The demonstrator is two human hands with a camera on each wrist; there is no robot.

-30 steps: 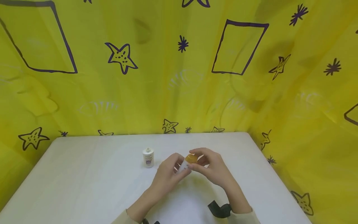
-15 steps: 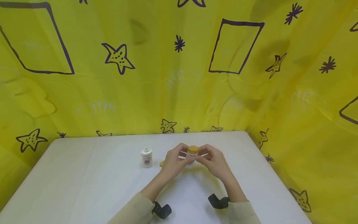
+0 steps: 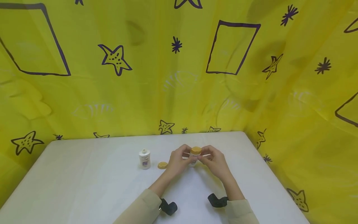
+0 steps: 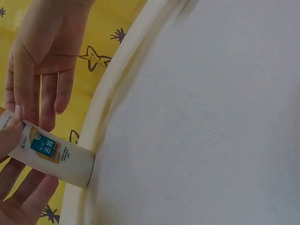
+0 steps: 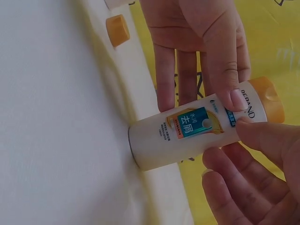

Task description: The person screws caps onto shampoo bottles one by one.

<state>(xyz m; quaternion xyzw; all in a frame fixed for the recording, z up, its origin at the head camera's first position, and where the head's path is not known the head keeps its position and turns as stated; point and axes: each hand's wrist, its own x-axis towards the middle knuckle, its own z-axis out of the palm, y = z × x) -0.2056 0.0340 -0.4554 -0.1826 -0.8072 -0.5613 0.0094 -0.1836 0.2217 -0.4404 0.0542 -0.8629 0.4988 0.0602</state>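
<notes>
A white shampoo bottle (image 5: 187,126) with an orange cap (image 3: 196,150) stands upright on the table, its base against the white surface. My left hand (image 3: 177,160) grips it from the left, thumb on the front label and fingers behind. From the other side my right hand (image 3: 216,161) pinches the same bottle, its thumb just below the cap. Both thumbs nearly meet on the label, as the right wrist view shows. A loose orange cap (image 3: 162,165) lies on the table left of my left hand. Farther left, a second white bottle (image 3: 144,159) stands with its narrow neck uncovered.
The white table (image 3: 92,177) runs back to a yellow curtain (image 3: 151,93) with dark star drawings, which also closes off the right side. Black wrist camera mounts (image 3: 169,207) hang under both forearms, close above the tabletop.
One second ago the bottle was tilted, with my right hand at its cap. It now stands upright, both hands around it. The loose cap has come out from behind my left hand.
</notes>
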